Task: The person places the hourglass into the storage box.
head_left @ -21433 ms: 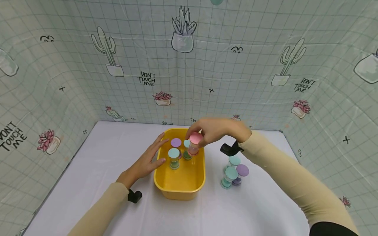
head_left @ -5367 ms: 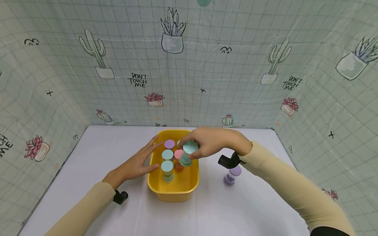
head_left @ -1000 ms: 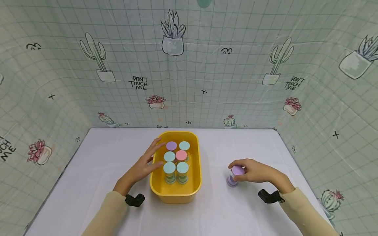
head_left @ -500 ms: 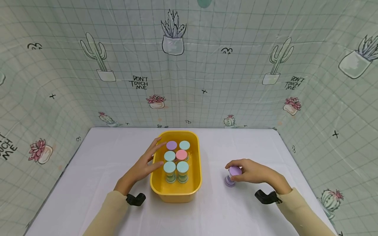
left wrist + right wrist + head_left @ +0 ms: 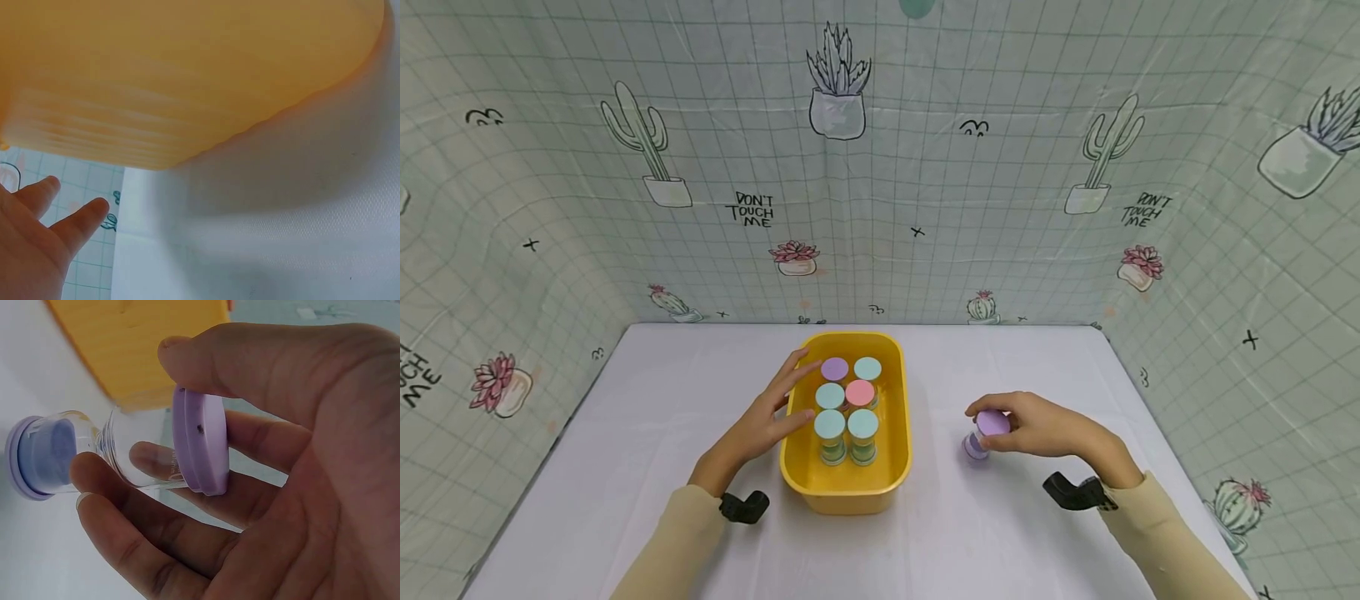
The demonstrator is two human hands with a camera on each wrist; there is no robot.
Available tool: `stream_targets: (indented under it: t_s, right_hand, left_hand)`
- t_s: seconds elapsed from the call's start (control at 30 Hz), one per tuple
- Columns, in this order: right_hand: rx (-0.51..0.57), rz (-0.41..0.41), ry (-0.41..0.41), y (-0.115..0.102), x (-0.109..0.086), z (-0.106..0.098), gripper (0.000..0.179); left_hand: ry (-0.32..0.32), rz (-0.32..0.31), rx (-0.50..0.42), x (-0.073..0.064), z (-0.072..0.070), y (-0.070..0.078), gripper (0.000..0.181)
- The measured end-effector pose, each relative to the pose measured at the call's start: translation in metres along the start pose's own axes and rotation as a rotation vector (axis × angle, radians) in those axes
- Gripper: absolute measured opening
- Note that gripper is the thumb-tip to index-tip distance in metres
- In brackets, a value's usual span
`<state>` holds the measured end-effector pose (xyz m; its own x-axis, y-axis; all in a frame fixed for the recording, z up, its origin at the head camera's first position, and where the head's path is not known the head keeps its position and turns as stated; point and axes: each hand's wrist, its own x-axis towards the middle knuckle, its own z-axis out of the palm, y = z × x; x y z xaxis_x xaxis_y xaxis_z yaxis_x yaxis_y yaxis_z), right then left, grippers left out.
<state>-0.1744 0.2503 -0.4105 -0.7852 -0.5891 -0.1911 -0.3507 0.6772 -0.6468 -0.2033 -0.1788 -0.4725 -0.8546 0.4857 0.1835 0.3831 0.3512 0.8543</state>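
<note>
My right hand grips a purple-capped sand timer by its upper end, right of the yellow bin. The timer leans; its purple sand lies in the lower bulb, and whether its base touches the table I cannot tell. My left hand rests its spread fingers at the left rim of the yellow bin. Inside the bin several sand timers stand upright in two columns: a purple one, a pink one and several light-blue ones. Only part of the left hand shows in the left wrist view.
A white cloth covers the table. Behind it and at the sides hangs a gridded curtain printed with cactus drawings. Bare bin floor shows at the near end and along the right side of the bin.
Over the last second my right hand and the purple sand timer moved slightly left and away from me. Earlier, light-blue and pink timers went into the bin. The left hand stays put.
</note>
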Motion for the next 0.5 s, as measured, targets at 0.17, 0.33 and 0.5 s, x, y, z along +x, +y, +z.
stream_targets:
  t_s: [0.17,0.33,0.5]
  right_hand:
    - [-0.006,-0.014,0.014,-0.016,0.001,-0.007,0.038]
    - [-0.013,-0.056,0.037,-0.034,0.002,-0.016,0.037]
    - [-0.016,-0.114,0.06,-0.052,0.004,-0.023,0.036]
  left_hand:
    - [0.0,0.006,-0.003,0.0,0.0,-0.001,0.066]
    - [0.006,0.002,-0.001,0.0,0.001,-0.002,0.067]
    - [0.013,0.011,0.012,0.001,0.001,-0.002,0.067]
